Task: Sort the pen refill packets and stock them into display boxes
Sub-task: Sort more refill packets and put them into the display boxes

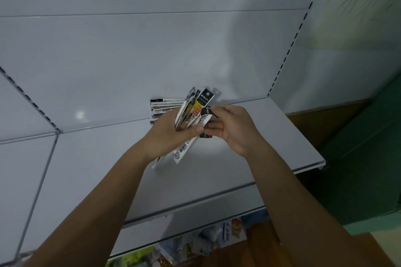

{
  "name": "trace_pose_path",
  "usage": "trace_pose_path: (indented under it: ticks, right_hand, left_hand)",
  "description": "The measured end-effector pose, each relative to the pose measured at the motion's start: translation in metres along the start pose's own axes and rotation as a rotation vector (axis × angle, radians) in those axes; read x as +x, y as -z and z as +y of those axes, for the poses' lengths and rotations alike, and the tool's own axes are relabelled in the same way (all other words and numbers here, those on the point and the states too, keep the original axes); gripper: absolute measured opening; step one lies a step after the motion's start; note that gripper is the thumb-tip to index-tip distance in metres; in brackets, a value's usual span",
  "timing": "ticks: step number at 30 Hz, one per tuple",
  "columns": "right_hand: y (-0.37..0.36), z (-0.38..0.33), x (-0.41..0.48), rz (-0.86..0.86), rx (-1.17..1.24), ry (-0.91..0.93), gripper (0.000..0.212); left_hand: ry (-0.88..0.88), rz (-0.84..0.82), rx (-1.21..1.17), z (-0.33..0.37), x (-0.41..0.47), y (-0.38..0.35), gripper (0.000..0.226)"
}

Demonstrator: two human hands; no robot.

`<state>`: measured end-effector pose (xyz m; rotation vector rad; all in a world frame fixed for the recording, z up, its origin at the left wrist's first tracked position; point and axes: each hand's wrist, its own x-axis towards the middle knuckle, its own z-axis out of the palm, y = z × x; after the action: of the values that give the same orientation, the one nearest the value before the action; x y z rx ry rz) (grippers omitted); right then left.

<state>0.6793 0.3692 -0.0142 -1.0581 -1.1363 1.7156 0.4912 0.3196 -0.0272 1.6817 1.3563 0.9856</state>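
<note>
My left hand [168, 134] grips a fanned bunch of pen refill packets [192, 112], black, white and yellow, held upright above the white shelf [271, 136]. My right hand [232, 128] pinches one black-and-white packet [206, 115] at the right side of the bunch. The lower ends of the packets stick out below my left hand. Behind my hands a flat stack of more packets [161, 107] lies on the shelf against the back panel. No display box shows in view.
The white shelf runs left and right, with a slotted upright [288, 47] at its right end. A lower shelf [195, 243] holds mixed colourful packaged goods. A green wall [368, 158] stands to the right.
</note>
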Motion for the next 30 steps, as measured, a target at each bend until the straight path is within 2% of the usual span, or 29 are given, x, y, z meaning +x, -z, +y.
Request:
trace_pose_path:
  ticks: [3,9,12,17,21,23,27,30]
  right_hand:
    - [0.000,-0.002,0.002,0.026,0.031,0.019,0.029]
    - [-0.008,-0.004,0.003,0.076,0.020,0.092,0.029]
    - [-0.011,-0.001,0.007,0.070,-0.013,0.135,0.030]
    - [-0.011,0.009,0.015,-0.067,-0.079,0.200,0.022]
    - [-0.008,0.015,0.018,-0.137,-0.110,0.215,0.026]
    - [-0.006,0.016,0.019,-0.108,-0.190,0.261,0.028]
    - [0.010,0.029,0.033,0.087,-0.553,0.344,0.025]
    - [0.025,0.046,0.040,0.056,-0.852,0.338,0.017]
  left_hand:
    - [0.052,-0.015,-0.022,-0.002,-0.001,0.001,0.033]
    - [0.105,-0.019,-0.068,-0.003,-0.003,-0.001,0.014]
    - [0.126,-0.055,-0.137,-0.001,-0.005,-0.003,0.016]
    - [0.264,-0.048,-0.481,-0.006,-0.008,0.002,0.011]
    - [0.265,-0.028,-0.540,-0.012,-0.010,0.005,0.014]
    - [0.255,-0.007,-0.504,-0.014,-0.010,0.007,0.005]
    - [0.277,0.119,-0.510,-0.014,-0.012,0.009,0.034]
    - [0.281,0.200,-0.586,-0.016,-0.014,0.013,0.041]
